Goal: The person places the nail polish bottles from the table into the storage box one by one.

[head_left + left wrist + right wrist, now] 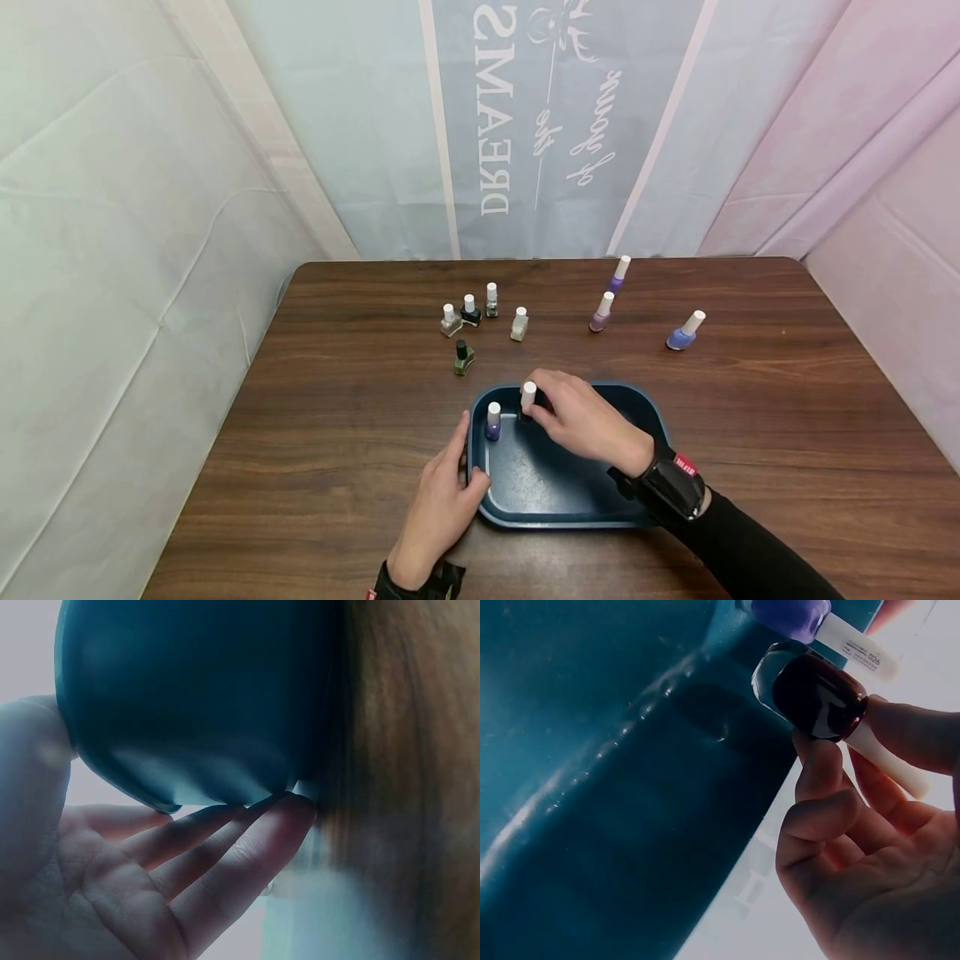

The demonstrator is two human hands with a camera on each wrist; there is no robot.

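My right hand (588, 417) pinches a dark red nail polish bottle (821, 697) with a white cap (529, 392), over the back left part of a dark blue tray (555, 527). Beside it in the tray stands a purple nail polish bottle (492, 429), its white cap upward; the right wrist view shows this purple bottle (791, 615) close to the dark red one. With fingers mostly straight, my left hand (442, 504) touches the tray's left side. In the left wrist view the fingertips meet the outer wall (195, 742) and the thumb lies against the rim.
Behind the tray at left stand several bottles, among them a green one (464, 360), a black one (471, 315) and a pale one (519, 327). To the right are a mauve bottle (599, 320), a violet one (617, 283) and a blue one (681, 338). Curtains border the wooden table (337, 433).
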